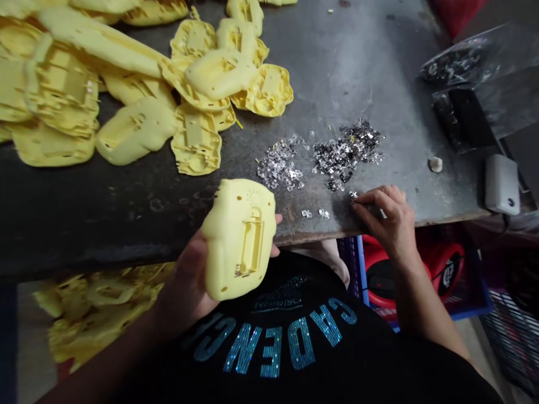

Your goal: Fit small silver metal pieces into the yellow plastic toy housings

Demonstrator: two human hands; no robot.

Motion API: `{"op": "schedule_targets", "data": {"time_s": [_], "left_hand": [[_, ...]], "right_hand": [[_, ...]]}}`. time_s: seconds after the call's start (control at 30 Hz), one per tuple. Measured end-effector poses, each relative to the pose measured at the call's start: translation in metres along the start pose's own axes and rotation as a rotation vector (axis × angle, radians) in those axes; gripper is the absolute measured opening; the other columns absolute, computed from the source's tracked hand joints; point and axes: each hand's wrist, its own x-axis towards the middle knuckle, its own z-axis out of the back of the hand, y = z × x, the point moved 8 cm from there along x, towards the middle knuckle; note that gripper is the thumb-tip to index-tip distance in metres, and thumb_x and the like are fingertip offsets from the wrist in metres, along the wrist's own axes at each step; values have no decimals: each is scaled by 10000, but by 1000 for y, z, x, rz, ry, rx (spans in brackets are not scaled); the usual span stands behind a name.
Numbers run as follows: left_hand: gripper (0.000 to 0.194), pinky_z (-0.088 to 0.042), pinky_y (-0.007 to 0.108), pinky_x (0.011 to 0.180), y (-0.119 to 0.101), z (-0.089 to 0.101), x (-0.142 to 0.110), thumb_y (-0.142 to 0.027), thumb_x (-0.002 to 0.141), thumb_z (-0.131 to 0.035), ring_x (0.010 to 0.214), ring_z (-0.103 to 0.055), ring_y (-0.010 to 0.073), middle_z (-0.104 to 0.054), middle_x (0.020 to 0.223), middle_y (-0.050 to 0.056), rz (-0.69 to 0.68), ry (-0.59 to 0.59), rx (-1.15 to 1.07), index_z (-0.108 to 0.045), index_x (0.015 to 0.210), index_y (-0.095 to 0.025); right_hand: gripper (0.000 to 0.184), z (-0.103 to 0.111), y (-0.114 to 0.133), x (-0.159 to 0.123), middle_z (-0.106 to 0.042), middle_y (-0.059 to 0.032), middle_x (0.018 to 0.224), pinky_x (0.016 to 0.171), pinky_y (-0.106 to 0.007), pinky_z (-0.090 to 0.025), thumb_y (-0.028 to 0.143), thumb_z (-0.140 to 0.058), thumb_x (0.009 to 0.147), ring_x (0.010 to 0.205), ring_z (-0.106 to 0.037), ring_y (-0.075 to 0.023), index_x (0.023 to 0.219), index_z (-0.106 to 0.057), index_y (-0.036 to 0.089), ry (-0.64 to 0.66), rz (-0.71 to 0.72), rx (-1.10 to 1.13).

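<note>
Head view shows right hand (388,220) across table edge (446,217).

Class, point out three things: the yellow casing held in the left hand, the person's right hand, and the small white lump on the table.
Yellow casing (233,238): head view, middle of its visible face.
Right hand (391,217): head view, back of it.
White lump (435,164): head view, its middle.
</note>
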Motion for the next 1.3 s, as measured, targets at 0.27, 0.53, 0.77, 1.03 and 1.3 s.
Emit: {"op": "schedule_targets", "data": {"time_s": [0.27,0.53,0.77,1.03,1.3], "left_hand": [[839,-647,351,1128,4,-20,-1,-836,1061,-519,1513,-660,337,-703,1626,105,22,3,-110,-632,1637,-236],[737,-683,390,1070,0,-29,-4,-783,1061,-586,1374,-746,335,-781,1503,115,-9,14,-137,-740,1499,-210],[664,-674,327,1044,-7,-21,-12,-699,1105,-570,1295,-783,270,-818,1439,103,-68,-76,-182,-754,1486,-187],[644,-685,302,974,-2,-16,-13,-701,1075,-633,1067,-855,228,-844,1386,102,-59,-32,-245,-783,1472,-216],[626,-676,444,1052,6,3,-13,-686,999,-740,1303,-792,335,-808,1455,111,-24,-129,-193,-768,1467,-272]], "right_hand": [[204,0,4,-25,-792,-56,1035,896,-432,-516,381,-760,1059,986,-697,-265,1220,-797,261,-13,-14,79],[164,-6,-3,-10,-775,-50,963,911,-449,-508,398,-720,1071,975,-697,-270,1055,-826,273,-15,23,-17],[155,4,23,-4,-802,-70,1051,921,-465,-485,360,-689,1103,1010,-712,-279,1165,-810,286,-102,108,-62],[160,-27,58,3,-781,-56,1029,875,-449,-380,418,-703,1097,1003,-626,-288,1084,-791,284,8,235,-183],[146,-23,43,28,-782,-54,992,868,-444,-354,354,-657,1105,980,-605,-286,1068,-778,282,2,228,-262]]}}
